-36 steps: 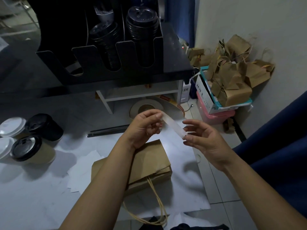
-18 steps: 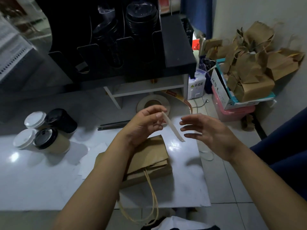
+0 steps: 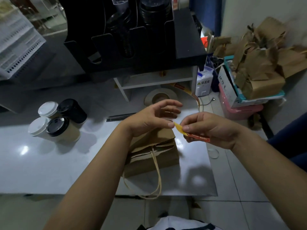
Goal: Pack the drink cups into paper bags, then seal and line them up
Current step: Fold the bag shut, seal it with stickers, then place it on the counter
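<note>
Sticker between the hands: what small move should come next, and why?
Probably lower the sticker onto the folded top of the paper bag and press it down. The right hand pinches the sticker, the left hand touches its yellow end, and the bag lies folded just beneath, with no seal visible on it.

We look down on a glossy white table (image 3: 49, 171) catching a bright spot of glare, pale tiled floor (image 3: 245, 205) beside it, a white wall (image 3: 249, 14) and blue curtain (image 3: 206, 12) behind.

Open tabletop (image 3: 69, 166) between 4 lidded cups (image 3: 57, 127) and paper bag (image 3: 159, 156), black rack (image 3: 132, 39) behind
</note>
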